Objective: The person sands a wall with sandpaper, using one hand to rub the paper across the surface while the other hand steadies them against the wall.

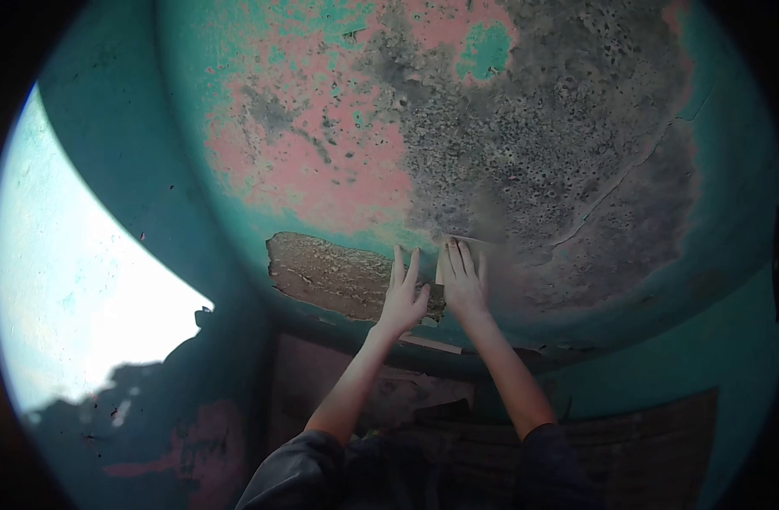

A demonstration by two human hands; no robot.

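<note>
I am looking up at a ceiling (338,170) with peeling teal paint, pink patches and grey mould. My right hand (463,282) presses a flat scraper against it. The scraper's blurred blade (479,225) lies just above the fingers, on the edge of the grey mouldy area (543,144). My left hand (404,299) is raised beside it with fingers straight and apart. It holds nothing and rests by the right end of a brown bare patch (326,274) where the paint is gone. Both forearms reach up from dark sleeves (321,476).
A brightly lit pale surface (75,280) fills the left side, with a dark shadow under it. A teal wall (730,340) rises at the right. Below the hands are a dark ledge (423,344) and rough, worn wall surfaces (628,442).
</note>
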